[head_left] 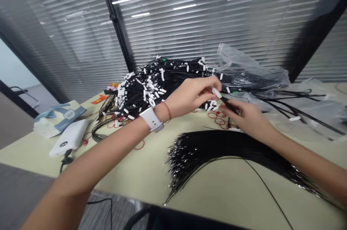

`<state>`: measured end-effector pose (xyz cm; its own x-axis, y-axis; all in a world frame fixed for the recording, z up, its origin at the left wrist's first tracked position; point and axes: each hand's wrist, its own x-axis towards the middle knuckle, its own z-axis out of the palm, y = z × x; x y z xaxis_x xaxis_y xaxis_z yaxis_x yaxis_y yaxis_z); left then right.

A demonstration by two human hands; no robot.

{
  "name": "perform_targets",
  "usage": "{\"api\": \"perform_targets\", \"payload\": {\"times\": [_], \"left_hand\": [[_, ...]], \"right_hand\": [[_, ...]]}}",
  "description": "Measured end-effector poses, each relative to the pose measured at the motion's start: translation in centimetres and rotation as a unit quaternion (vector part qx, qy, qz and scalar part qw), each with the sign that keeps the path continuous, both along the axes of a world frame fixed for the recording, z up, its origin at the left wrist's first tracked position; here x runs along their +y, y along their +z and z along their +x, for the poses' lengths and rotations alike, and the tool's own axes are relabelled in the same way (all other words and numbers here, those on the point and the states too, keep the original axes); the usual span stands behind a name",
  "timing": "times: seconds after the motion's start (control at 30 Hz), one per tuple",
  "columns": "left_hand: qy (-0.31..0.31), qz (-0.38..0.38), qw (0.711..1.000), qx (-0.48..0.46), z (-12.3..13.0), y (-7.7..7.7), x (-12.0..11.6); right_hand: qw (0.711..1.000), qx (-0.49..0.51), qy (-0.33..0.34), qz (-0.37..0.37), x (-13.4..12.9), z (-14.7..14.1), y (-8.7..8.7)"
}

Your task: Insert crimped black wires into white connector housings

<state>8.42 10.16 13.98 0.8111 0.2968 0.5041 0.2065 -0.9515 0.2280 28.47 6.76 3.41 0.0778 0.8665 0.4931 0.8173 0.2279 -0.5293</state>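
Observation:
My left hand (199, 92), with a white watch on its wrist, pinches a white cable label (216, 92) between thumb and fingers. Close beside it, my right hand (242, 116) is closed around a black cable (229, 104) that runs up toward the label. Behind both hands lies a large heap of black cables (173, 74) with many white tags. In front of them, a thick bundle of black wires (217, 147) with shiny tips curves across the table, partly under my right forearm. Red rubber bands (221, 119) lie just below my hands.
Clear plastic bags (249, 67) and loose black cables (287, 105) are at the right. A white power bank-like device (69, 137) with a plugged-in cord and a blue-and-white packet (62, 114) sit at the left. Glass with blinds (173, 24) stands behind the table (130, 172).

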Motion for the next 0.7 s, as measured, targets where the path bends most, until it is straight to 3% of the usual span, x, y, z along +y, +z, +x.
{"api": "perform_targets", "payload": {"times": [0.13, 0.2, 0.3, 0.47, 0.6, 0.7], "left_hand": [[0.080, 0.230, 0.969, 0.031, 3.2, 1.8, 1.0], [0.122, 0.269, 0.954, 0.045, 4.9, 2.6, 1.1], [0.128, 0.278, 0.951, 0.050, 7.2, 4.0, 1.0], [0.082, 0.221, 0.972, -0.026, 10.0, 5.6, 1.2], [0.034, 0.121, 0.985, -0.119, 11.3, 5.4, 1.4], [0.011, 0.024, 0.984, -0.178, 11.8, 5.1, 1.5]], "right_hand": [[0.999, 0.033, -0.020, -0.037, 0.5, 2.7, -1.4], [0.997, 0.039, -0.027, -0.068, 0.8, 3.8, -2.8], [0.992, 0.036, -0.034, -0.113, 0.7, 5.1, -4.4], [0.989, 0.011, -0.082, -0.126, -2.0, 7.2, -4.8], [0.981, -0.012, -0.140, -0.131, -5.0, 8.9, -4.7], [0.983, -0.021, -0.134, -0.122, -6.3, 9.1, -4.8]]}}
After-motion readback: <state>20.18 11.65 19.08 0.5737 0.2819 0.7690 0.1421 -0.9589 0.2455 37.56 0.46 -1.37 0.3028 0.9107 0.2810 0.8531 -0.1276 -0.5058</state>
